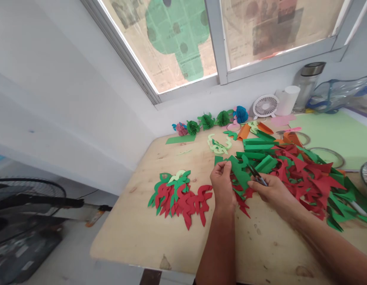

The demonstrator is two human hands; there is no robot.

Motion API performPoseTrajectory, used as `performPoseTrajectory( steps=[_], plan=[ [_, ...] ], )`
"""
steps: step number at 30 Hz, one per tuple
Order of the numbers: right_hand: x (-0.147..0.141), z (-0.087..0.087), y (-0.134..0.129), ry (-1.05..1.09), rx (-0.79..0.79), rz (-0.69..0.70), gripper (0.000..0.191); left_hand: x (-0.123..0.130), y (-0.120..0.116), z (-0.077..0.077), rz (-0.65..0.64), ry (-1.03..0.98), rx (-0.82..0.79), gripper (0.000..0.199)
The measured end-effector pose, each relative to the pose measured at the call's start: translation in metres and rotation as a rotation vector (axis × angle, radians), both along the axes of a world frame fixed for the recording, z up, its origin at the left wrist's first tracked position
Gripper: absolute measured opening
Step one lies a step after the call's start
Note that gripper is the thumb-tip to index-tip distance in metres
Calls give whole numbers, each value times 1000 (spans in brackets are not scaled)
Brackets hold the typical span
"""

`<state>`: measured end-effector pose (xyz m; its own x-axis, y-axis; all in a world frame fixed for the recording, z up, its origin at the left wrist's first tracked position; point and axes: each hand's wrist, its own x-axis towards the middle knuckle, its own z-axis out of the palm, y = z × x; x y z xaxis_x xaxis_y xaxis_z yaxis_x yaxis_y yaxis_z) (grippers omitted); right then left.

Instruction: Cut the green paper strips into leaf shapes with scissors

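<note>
Right hand (268, 187), closed around scissors (255, 173), apparently cuts green paper (239, 173) pinched by left hand (223, 184) alongside (next snip likely needs turning it).

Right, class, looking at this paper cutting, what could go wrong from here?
First, the right hand holds the scissors close to the left hand, which grips the green paper; a slip might nick a finger.

Second, the green paper is beside a jumbled pile of red and green paper pieces, so a dropped cutting could easily get lost among similar colours.
</note>
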<state>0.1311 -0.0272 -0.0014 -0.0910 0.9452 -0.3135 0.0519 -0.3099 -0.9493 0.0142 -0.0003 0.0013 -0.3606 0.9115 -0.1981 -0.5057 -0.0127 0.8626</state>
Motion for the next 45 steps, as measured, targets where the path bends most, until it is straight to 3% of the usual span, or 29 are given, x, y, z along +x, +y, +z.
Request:
performPoseTrajectory(
  steps=[5, 11, 14, 17, 21, 28, 34, 45],
  plan=[
    [2, 4, 2, 107, -1, -165, 32, 1, 0, 4, -35, 7, -37, 26],
    [7, 4, 3, 145, 89, -279, 33, 6, -4, 4, -331, 136, -72, 22],
    [9, 4, 4, 191, 106, -304, 33, 9, -6, 4, -379, 212, -106, 20],
    [9, 6, 4, 241, 117, -296, 33, 11, -7, 4, -338, 221, -93, 21],
    [8, 8, 3, 313, 120, -262, 35, 12, -5, 4, -144, 107, -53, 28],
    [1, 2, -3, 273, 32, -77, 41, 13, -3, 2, 44, -21, -11, 31],
    [-5, -1, -6, 266, -24, -11, 43, 17, -6, 3, 54, 37, 41, 28],
    [-2, -1, -6, 311, 37, 13, 42, 21, -11, 4, -3, 115, 49, 24]
  ],
)
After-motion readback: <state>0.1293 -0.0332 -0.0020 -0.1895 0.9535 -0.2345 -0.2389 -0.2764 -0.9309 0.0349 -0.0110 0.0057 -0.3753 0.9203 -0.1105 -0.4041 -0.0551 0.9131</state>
